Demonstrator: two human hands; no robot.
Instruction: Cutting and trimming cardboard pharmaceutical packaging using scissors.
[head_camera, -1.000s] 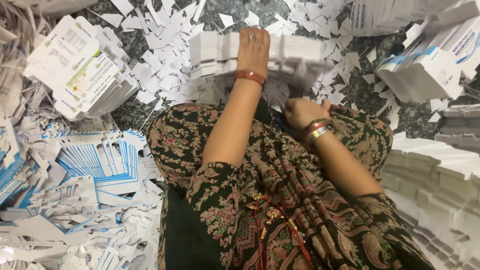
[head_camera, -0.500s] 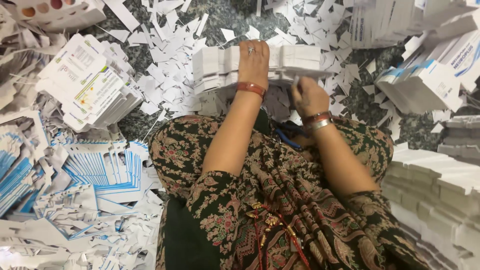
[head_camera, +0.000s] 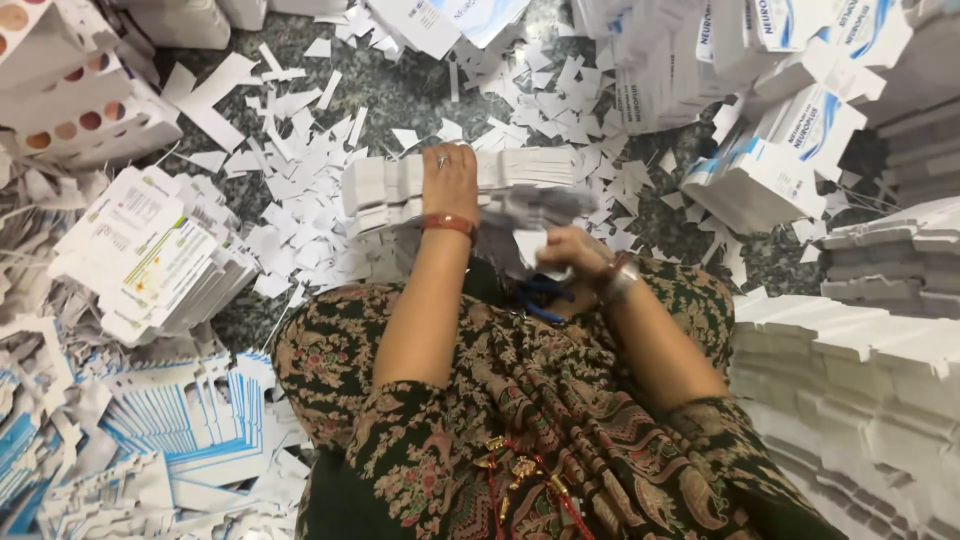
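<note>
Since the earlier frame my right hand has dropped from the side of the stack back toward my lap, and the view has tilted a bit upward. My left hand lies palm down on the stack of flat white die-cut cards at centre frame, fingers spread over its top, pressing rather than clutching. Right hand is closed on a small white paper scrap just below the stack (blurred, so the grip is only roughly visible). Paper offcuts litter the dark speckled floor. Printed carton blanks are piled at left; white-and-blue cartons upper right; plain white stacks lower right.
</note>
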